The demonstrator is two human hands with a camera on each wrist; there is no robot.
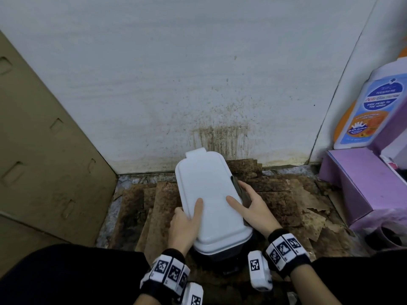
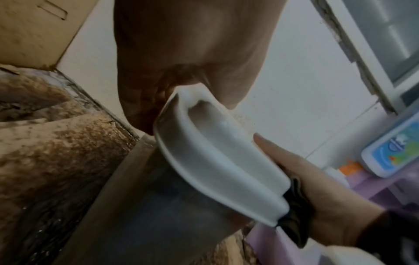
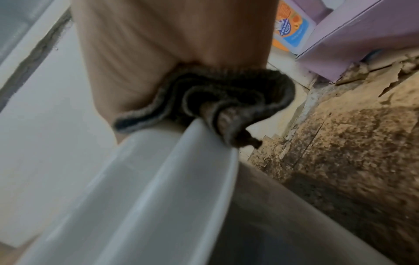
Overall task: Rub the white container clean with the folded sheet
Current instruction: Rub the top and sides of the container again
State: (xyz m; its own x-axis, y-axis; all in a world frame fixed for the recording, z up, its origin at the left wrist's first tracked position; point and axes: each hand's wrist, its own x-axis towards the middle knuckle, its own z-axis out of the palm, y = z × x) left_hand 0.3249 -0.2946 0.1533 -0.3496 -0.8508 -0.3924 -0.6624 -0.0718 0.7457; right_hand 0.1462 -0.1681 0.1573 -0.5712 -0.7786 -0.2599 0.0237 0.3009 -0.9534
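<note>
A white container [image 1: 209, 194] with a white lid and a dark translucent body stands on stained paper near the wall. My left hand [image 1: 185, 220] grips its left rim, thumb on the lid, with the other fingers hidden under the edge. My right hand [image 1: 251, 205] pinches a dark folded sheet [image 1: 241, 190] against the right rim, thumb lying on the lid. In the right wrist view the bunched folded sheet [image 3: 215, 100] wraps over the lid's rim [image 3: 204, 161]. The left wrist view shows the container's near end [image 2: 222, 161] with the folded sheet [image 2: 294, 215] under my right hand [image 2: 322, 197].
Torn, stained brown paper [image 1: 286, 194] covers the floor. A cardboard panel [image 1: 44, 150] leans at the left. A purple box [image 1: 363, 183] and a wash bottle [image 1: 372, 111] stand at the right, with a dark cup [image 1: 383, 238] below. The wall [image 1: 220, 137] behind is stained.
</note>
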